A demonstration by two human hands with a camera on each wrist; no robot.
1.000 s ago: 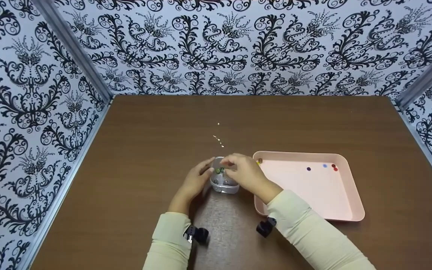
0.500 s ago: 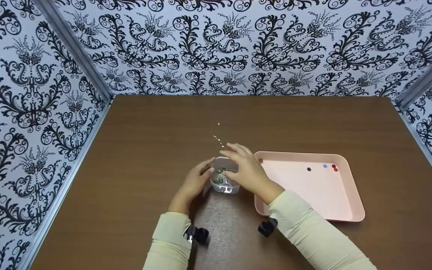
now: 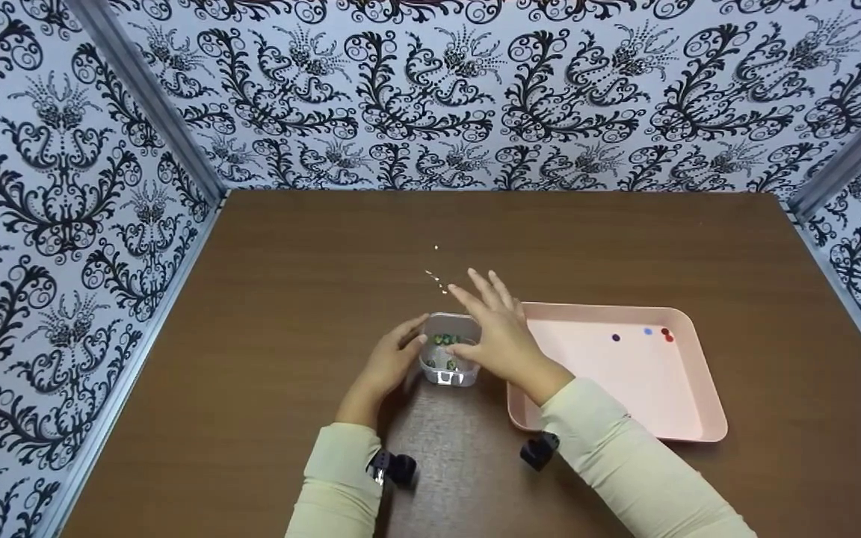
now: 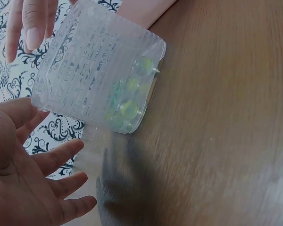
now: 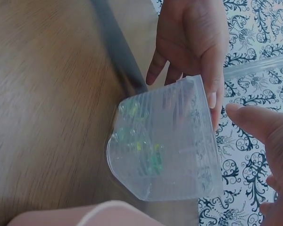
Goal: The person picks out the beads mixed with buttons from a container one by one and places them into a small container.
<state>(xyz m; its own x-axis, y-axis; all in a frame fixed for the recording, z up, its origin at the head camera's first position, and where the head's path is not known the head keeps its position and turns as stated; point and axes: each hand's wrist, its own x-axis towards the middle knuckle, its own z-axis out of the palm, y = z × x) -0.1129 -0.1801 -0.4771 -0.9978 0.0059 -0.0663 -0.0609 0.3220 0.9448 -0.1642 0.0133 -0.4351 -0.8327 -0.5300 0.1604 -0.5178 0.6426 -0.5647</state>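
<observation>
A clear plastic container [image 3: 451,377] stands on the table, with several green-and-yellow glass marbles [image 4: 128,109] at its bottom. My left hand [image 3: 388,361] is at the container's left side, its thumb and index finger touching the rim. In the left wrist view its other fingers [image 4: 68,183] are spread and hold nothing. Just above the container's right side is my right hand [image 3: 504,336], its fingers spread and nothing between them. Its thumb [image 5: 252,120] points over the container's opening in the right wrist view.
To the right lies a shallow pink tray [image 3: 707,396], partly behind my right hand and forearm. Inside it are a dark piece [image 3: 616,338], a blue one [image 3: 648,331] and red ones [image 3: 669,338]. Patterned walls [image 3: 475,97] border the brown table [image 3: 288,299].
My right hand has opened from a pinch over the container, spreading its fingers and shifting slightly right. More marbles show in the container, and some have shifted. My left hand stays put.
</observation>
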